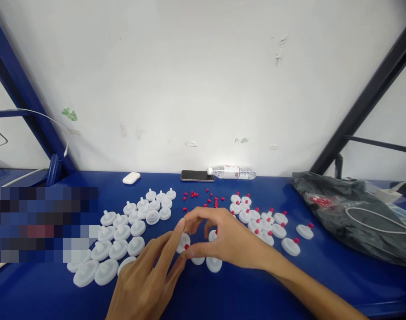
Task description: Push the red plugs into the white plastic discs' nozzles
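My left hand (149, 273) and my right hand (227, 235) meet at the front middle. Between their fingers is a white plastic disc (182, 242) with a small red cap (186, 246) on its stub. My right thumb rests by the red cap, with the index finger arched above. My left fingers lie along the disc's left side and hide part of it. Beneath and behind my right hand lie more capped discs (214, 265). Left of my left hand, bare white discs (106, 272) lie in rows, most with the stub upward.
Loose red caps (194, 194) lie scattered at the middle back. Several red-capped discs (279, 230) stand to the right. Along the wall are a phone (197, 176), a lying water bottle (234, 172) and a white case (131, 178). A black plastic bag (343, 226) covers the right side.
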Demonstrator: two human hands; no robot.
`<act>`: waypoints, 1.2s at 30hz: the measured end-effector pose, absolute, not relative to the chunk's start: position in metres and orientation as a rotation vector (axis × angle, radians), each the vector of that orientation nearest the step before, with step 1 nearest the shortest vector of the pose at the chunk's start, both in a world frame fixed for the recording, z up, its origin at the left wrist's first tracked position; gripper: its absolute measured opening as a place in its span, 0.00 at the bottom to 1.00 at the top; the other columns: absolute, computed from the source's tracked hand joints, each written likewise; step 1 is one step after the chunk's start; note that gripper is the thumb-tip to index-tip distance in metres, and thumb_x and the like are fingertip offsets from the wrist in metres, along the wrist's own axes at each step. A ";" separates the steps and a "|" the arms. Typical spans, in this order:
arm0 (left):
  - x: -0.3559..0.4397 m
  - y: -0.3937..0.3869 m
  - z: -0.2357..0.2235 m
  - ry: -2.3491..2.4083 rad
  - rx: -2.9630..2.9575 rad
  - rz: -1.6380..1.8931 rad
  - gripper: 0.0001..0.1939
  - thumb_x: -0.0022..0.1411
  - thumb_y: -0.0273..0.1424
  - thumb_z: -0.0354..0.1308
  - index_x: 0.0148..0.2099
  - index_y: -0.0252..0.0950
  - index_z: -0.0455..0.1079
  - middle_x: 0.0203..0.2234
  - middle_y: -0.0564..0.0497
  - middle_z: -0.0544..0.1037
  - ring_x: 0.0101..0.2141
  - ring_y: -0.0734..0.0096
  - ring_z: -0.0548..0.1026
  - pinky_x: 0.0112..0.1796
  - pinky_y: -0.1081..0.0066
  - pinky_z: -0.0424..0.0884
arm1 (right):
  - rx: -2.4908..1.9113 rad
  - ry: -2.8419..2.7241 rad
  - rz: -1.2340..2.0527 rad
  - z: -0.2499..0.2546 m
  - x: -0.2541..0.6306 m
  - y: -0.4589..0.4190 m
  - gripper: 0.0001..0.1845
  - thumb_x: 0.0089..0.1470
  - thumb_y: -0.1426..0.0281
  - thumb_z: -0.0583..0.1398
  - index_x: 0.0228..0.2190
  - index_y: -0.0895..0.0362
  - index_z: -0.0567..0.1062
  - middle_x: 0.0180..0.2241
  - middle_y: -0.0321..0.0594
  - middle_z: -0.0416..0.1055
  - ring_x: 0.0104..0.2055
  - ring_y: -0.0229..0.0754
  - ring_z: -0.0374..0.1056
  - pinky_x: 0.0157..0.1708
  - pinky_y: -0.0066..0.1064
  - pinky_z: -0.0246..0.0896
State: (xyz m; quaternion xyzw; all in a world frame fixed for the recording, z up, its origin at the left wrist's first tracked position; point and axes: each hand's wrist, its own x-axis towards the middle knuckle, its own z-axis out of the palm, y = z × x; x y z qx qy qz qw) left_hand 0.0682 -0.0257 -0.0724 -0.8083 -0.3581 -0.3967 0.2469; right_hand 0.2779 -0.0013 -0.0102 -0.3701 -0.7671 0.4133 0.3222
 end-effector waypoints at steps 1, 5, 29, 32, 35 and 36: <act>0.068 -0.027 -0.071 -0.956 -2.207 -1.104 0.14 0.76 0.28 0.52 0.59 0.31 0.71 0.41 0.48 0.85 0.35 0.74 0.83 0.29 0.75 0.71 | -0.950 -1.992 1.178 -0.009 0.278 -0.002 0.24 0.51 0.69 0.73 0.50 0.49 0.78 0.46 0.34 0.79 0.47 0.41 0.74 0.41 0.28 0.68; 0.066 -0.031 -0.072 -0.856 -2.224 -1.190 0.16 0.73 0.25 0.57 0.61 0.32 0.70 0.42 0.49 0.85 0.37 0.75 0.81 0.35 0.75 0.69 | -0.848 -1.930 1.515 -0.010 0.277 -0.005 0.30 0.50 0.71 0.71 0.56 0.51 0.76 0.44 0.37 0.80 0.45 0.41 0.76 0.46 0.31 0.70; 0.068 -0.036 -0.071 -1.173 -2.378 -1.404 0.19 0.70 0.21 0.53 0.60 0.40 0.68 0.44 0.47 0.75 0.44 0.68 0.76 0.42 0.71 0.75 | -0.945 -1.673 1.222 -0.006 0.295 0.010 0.17 0.49 0.65 0.74 0.42 0.54 0.83 0.42 0.41 0.82 0.35 0.40 0.78 0.30 0.27 0.72; 0.069 -0.041 -0.069 -1.305 -2.416 -1.478 0.21 0.71 0.27 0.53 0.63 0.45 0.65 0.48 0.46 0.74 0.42 0.67 0.78 0.33 0.72 0.76 | -1.008 -1.789 1.030 -0.006 0.289 0.005 0.18 0.50 0.65 0.73 0.44 0.51 0.83 0.46 0.39 0.81 0.42 0.44 0.78 0.43 0.35 0.74; 0.069 -0.045 -0.066 -1.383 -2.511 -1.630 0.26 0.70 0.33 0.53 0.69 0.48 0.59 0.55 0.43 0.72 0.38 0.67 0.78 0.25 0.73 0.74 | -0.958 -1.910 0.843 -0.008 0.282 -0.001 0.18 0.52 0.67 0.71 0.46 0.49 0.82 0.47 0.37 0.81 0.47 0.45 0.76 0.47 0.35 0.72; 0.069 -0.045 -0.066 -1.395 -2.546 -1.686 0.28 0.70 0.35 0.53 0.70 0.49 0.57 0.58 0.42 0.71 0.37 0.67 0.78 0.25 0.73 0.75 | -0.918 -1.949 0.805 -0.009 0.280 -0.003 0.19 0.52 0.68 0.71 0.47 0.49 0.81 0.47 0.37 0.81 0.47 0.44 0.76 0.46 0.34 0.72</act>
